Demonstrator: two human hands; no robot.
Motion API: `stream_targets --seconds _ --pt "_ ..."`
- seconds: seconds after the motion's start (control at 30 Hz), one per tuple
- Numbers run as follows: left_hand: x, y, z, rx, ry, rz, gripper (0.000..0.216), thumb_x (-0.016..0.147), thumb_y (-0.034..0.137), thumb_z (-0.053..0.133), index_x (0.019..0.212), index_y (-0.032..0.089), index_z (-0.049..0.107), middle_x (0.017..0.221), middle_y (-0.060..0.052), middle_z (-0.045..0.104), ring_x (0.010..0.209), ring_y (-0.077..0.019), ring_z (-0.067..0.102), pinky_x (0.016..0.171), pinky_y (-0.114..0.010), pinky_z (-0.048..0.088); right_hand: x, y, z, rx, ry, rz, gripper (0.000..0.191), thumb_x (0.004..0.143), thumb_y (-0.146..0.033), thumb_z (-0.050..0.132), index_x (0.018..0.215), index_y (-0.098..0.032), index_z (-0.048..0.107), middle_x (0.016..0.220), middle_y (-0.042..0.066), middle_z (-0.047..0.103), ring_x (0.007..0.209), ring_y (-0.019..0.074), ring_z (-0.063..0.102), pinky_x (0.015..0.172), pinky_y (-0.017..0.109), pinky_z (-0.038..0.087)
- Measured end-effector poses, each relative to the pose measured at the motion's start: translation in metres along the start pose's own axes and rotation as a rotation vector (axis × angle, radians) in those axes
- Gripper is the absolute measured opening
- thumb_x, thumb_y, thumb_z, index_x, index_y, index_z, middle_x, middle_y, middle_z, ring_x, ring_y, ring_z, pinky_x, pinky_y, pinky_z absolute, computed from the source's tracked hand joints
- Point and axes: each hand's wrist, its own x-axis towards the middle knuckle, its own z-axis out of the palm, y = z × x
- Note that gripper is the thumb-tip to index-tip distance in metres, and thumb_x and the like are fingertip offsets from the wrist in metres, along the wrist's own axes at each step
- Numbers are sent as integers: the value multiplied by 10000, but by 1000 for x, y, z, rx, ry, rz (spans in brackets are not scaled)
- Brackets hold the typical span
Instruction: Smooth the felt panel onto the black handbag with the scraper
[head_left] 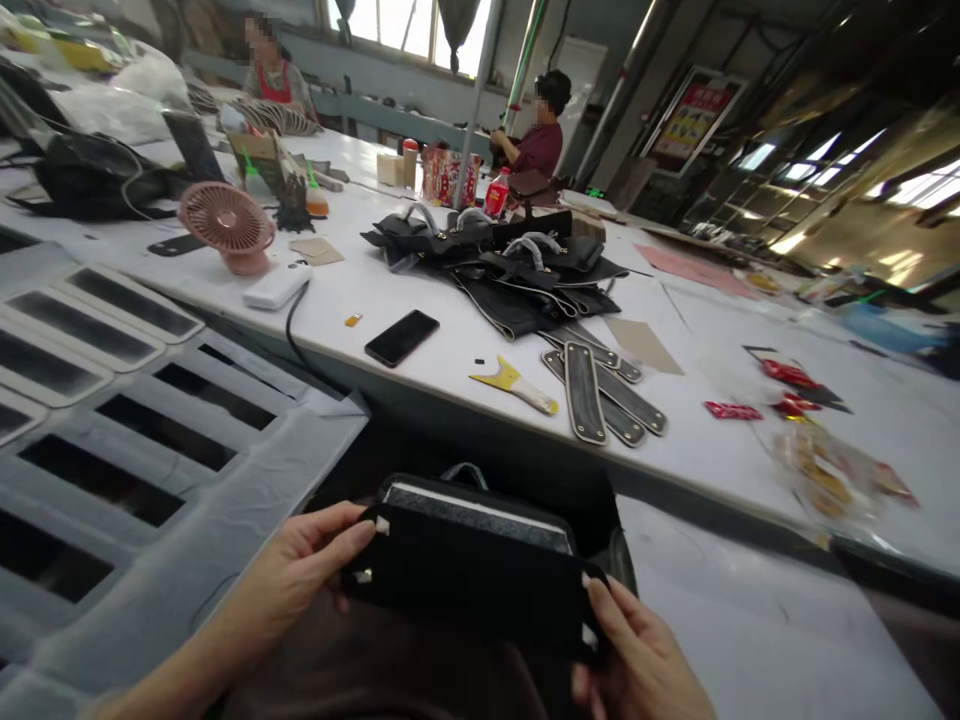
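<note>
The fingers of the left hand are curled around the left end of a black pouch, thumb on the near face and fingertips pinching its upper corner. The right hand grips the pouch's lower right corner the same way, thumb pressed on the front and the other fingers wrapped behind (mostly hidden). The pouch is held low, in front of the body and below the edge of the white counter, lying roughly level with its right end dipped a little; a pale lining strip shows along its top edge and a grey loop sticks up behind it.

Out on the counter, just past its near edge, lie a yellow-and-cream scraper and, beside it to the right, a fan of dark leather straps with stitched borders. A black phone rests left of the scraper. Farther back sits a heap of black bag parts. A pink desk fan stands toward the left, near a white power bank with a black cable running off the edge. Red wrappers are scattered at the right. Two other people sit at the far end, well apart from the hands.
</note>
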Motion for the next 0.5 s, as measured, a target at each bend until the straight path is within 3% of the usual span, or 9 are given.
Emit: stream_targets --seconds 0.17,0.3,0.5 --pt "24 0 3 90 105 -23 425 682 573 740 811 171 690 705 -9 659 566 -136 563 451 -190 450 23 7 -9 -30 107 -80 484 637 -587 811 739 -165 599 649 -23 580 414 106 553 339 181 410" --pt "41 -6 1 229 163 -15 445 668 606 731 705 176 624 565 31 588 421 -94 449 411 -188 346 36 13 -14 -122 172 -122 493 654 -611 784 741 -154 620 595 -31 554 403 77 502 353 149 333" --pt "50 -3 0 320 167 -5 458 693 615 702 620 175 597 565 28 564 548 -121 475 522 -198 357 48 13 -21 -155 262 -85 529 573 -611 826 597 -168 538 512 -68 398 421 41 296 378 165 207"
